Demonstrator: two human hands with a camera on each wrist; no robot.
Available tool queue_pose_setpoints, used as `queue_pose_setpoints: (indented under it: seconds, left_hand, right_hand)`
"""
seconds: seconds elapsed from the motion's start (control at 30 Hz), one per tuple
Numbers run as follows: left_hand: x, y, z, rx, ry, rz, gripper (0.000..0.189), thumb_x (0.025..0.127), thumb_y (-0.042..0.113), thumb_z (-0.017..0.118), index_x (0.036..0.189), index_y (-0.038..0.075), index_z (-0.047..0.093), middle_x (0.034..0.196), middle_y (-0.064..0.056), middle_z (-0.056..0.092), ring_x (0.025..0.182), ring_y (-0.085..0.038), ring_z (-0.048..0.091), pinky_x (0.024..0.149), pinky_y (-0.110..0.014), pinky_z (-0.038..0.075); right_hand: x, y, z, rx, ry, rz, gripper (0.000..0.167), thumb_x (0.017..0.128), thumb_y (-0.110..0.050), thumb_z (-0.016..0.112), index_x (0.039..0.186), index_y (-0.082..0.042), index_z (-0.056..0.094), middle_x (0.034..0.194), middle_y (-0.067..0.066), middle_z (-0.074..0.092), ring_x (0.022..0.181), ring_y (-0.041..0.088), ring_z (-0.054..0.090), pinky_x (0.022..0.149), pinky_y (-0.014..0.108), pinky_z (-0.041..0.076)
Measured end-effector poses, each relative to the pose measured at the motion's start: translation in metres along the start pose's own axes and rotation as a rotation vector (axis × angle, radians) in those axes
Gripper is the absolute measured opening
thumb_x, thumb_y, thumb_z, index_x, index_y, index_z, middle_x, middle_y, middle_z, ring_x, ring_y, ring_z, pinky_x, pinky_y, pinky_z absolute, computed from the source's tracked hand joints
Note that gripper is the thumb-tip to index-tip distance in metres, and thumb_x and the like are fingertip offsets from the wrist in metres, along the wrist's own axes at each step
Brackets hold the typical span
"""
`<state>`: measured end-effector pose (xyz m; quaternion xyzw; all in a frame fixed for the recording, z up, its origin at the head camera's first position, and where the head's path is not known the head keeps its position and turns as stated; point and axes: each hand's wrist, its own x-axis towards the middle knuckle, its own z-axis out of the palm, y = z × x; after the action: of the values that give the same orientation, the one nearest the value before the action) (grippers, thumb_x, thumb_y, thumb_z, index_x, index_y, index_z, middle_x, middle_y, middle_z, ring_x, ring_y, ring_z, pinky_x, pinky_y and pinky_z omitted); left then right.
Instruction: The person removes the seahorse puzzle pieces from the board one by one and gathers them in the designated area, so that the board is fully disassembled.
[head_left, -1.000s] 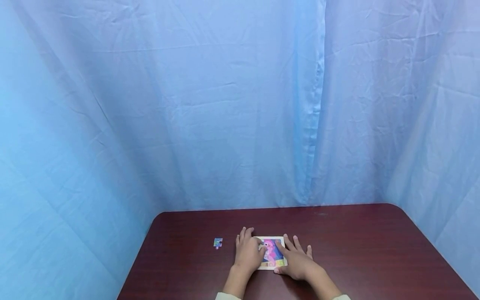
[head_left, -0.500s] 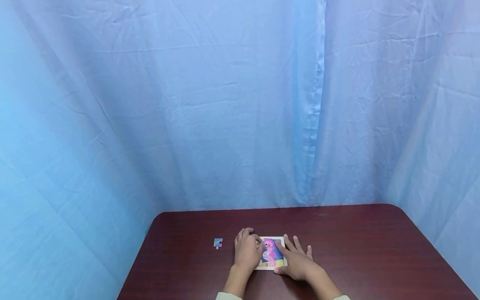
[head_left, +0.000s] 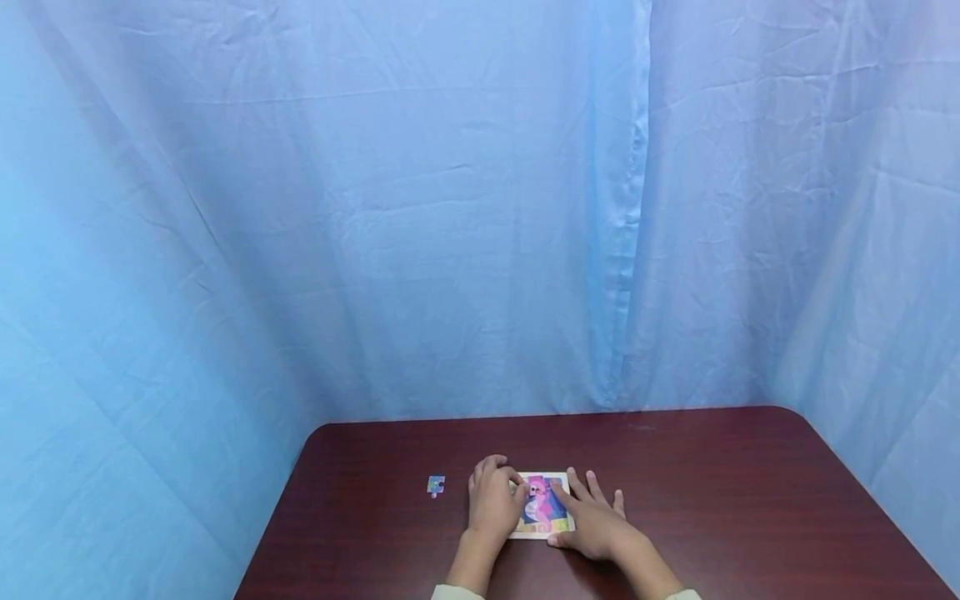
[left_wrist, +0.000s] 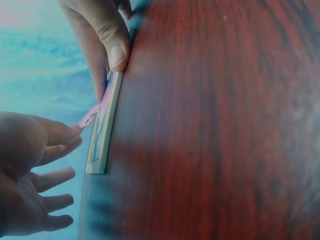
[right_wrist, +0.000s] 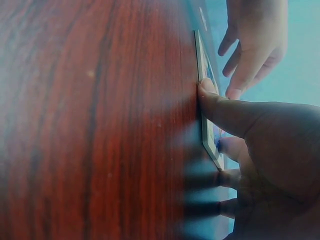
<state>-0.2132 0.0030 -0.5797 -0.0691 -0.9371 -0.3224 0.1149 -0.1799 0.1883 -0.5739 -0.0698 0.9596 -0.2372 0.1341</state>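
A small jigsaw puzzle in a pale frame (head_left: 546, 535) lies flat on the table, its picture showing a pink figure on blue. At its left side, my left hand (head_left: 492, 504) pinches a pink puzzle piece (left_wrist: 90, 117) between thumb and index finger. The piece is tilted up over the board; its far end meets the picture. My right hand (head_left: 596, 525) rests on the puzzle's right side with spread fingers. Its thumb (left_wrist: 116, 57) presses the frame's near edge, and its index finger touches the picture.
A loose blue-green puzzle piece (head_left: 436, 486) lies on the dark red wooden table (head_left: 712, 500), left of the left hand. Light blue curtains (head_left: 450, 250) hang behind the table and at both sides.
My left thumb and index finger have come together at the board's left part, and the pink piece there has shifted slightly. The right hand and the loose piece stay in place.
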Motion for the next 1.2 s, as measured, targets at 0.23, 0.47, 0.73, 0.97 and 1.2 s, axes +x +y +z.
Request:
queue_pose_setpoints:
  seconds: [0.23, 0.47, 0.73, 0.97, 1.2]
  left_hand:
    - [0.0, -0.002, -0.001, -0.012, 0.008, -0.002, 0.016, 0.089, 0.016, 0.082, 0.075, 0.014, 0.073, 0.129, -0.011, 0.069, 0.13, -0.036, 0.059, 0.111, -0.06, 0.044]
    - [-0.001, -0.005, -0.004, -0.013, 0.01, -0.007, 0.017, 0.092, 0.015, 0.08, 0.077, 0.013, 0.072, 0.128, -0.012, 0.069, 0.128, -0.036, 0.059, 0.11, -0.061, 0.044]
    - [-0.001, -0.006, -0.009, -0.01, 0.002, -0.004, 0.016, 0.096, 0.016, 0.077, 0.081, 0.013, 0.072, 0.129, -0.011, 0.068, 0.129, -0.035, 0.059, 0.11, -0.06, 0.045]
    - [-0.001, -0.009, -0.013, -0.03, 0.025, -0.001, 0.015, 0.095, 0.014, 0.078, 0.081, 0.012, 0.072, 0.135, -0.016, 0.066, 0.14, -0.042, 0.053, 0.119, -0.064, 0.038]
    - [-0.004, -0.014, -0.017, 0.006, 0.04, 0.009, 0.018, 0.093, 0.011, 0.079, 0.078, 0.014, 0.069, 0.14, -0.019, 0.063, 0.149, -0.05, 0.043, 0.12, -0.075, 0.028]
  right_hand:
    - [0.0, 0.001, 0.001, 0.008, -0.005, -0.002, 0.093, 0.084, -0.051, 0.082, 0.162, -0.018, 0.043, 0.176, 0.021, 0.021, 0.162, 0.053, 0.01, 0.116, 0.087, 0.001]
    - [0.001, 0.0, 0.0, -0.004, -0.004, 0.007, 0.093, 0.084, -0.051, 0.083, 0.162, -0.019, 0.044, 0.176, 0.02, 0.022, 0.162, 0.052, 0.012, 0.117, 0.087, 0.004]
    - [0.001, 0.0, 0.0, 0.002, -0.015, 0.011, 0.092, 0.085, -0.051, 0.082, 0.162, -0.019, 0.043, 0.176, 0.02, 0.021, 0.163, 0.052, 0.01, 0.117, 0.087, 0.002]
    - [0.001, 0.0, 0.0, 0.018, -0.015, 0.009, 0.092, 0.085, -0.05, 0.082, 0.162, -0.019, 0.043, 0.176, 0.02, 0.02, 0.163, 0.051, 0.009, 0.117, 0.086, 0.001]
    - [0.001, 0.001, 0.0, 0.027, -0.021, 0.013, 0.09, 0.085, -0.048, 0.083, 0.161, -0.017, 0.045, 0.176, 0.02, 0.022, 0.163, 0.052, 0.01, 0.117, 0.086, 0.001]
